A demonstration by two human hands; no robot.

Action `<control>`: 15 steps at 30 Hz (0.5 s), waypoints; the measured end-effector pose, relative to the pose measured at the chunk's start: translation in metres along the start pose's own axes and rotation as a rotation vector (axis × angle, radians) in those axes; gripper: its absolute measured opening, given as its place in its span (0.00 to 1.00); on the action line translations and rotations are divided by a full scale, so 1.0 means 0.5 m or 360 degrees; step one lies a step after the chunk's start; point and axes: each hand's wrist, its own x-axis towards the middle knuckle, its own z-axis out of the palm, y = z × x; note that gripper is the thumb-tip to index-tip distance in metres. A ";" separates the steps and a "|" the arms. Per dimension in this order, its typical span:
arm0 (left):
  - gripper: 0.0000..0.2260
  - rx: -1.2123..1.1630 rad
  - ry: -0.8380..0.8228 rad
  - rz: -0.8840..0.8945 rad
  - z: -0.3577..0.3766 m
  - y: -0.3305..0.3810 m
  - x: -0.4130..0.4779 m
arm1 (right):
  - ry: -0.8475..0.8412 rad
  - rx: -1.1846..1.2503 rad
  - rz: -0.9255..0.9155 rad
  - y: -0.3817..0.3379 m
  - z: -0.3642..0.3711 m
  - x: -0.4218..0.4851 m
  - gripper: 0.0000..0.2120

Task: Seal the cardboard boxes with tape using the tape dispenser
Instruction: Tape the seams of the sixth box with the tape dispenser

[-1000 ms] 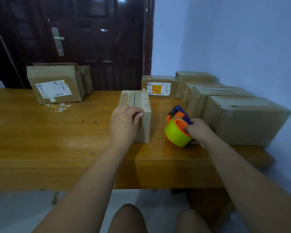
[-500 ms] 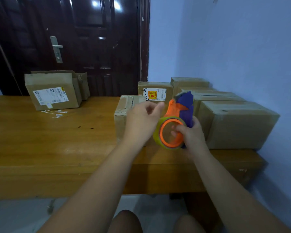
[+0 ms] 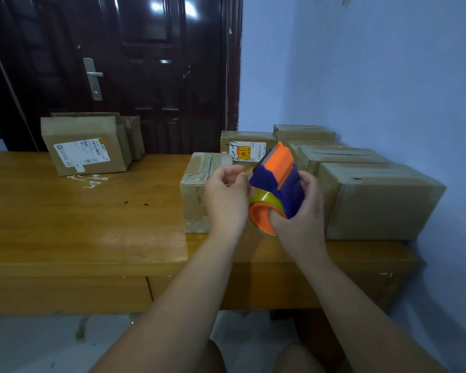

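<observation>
Right hand [image 3: 301,211]: clamped on orange-and-blue plastic tape dispenser [image 3: 280,168].
Left hand [image 3: 226,200]: curled at its yellow tape roll [image 3: 267,199]; pinch unclear.
Small brown cardboard box [image 3: 197,189]: just beyond left hand, long axis pointing away.

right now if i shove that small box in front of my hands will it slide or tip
Pushed low, the small box probably slides rather than tips: it sits flat on the glossy table. Its crumpled corners suggest soft cardboard that may give under a squeeze. It looks light enough for one hand, though contents are hidden.
</observation>
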 end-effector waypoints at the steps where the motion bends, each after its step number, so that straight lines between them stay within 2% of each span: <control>1: 0.05 -0.0004 -0.0023 0.0014 -0.005 0.000 0.003 | -0.0018 0.0017 -0.0013 0.001 -0.001 0.001 0.34; 5: 0.09 0.0202 -0.0108 0.0185 -0.026 -0.001 0.012 | -0.0099 0.0034 -0.0050 0.010 -0.007 0.010 0.35; 9: 0.06 0.0366 0.0038 0.0354 -0.041 0.001 0.022 | -0.0247 0.0101 -0.0068 0.003 -0.021 0.028 0.35; 11: 0.06 0.0300 0.0077 0.0322 -0.051 0.006 0.030 | -0.0338 0.0101 -0.0088 -0.005 -0.031 0.039 0.35; 15: 0.07 0.0014 0.0010 0.0029 -0.069 0.022 0.031 | -0.0397 0.0061 -0.0157 -0.022 -0.042 0.052 0.37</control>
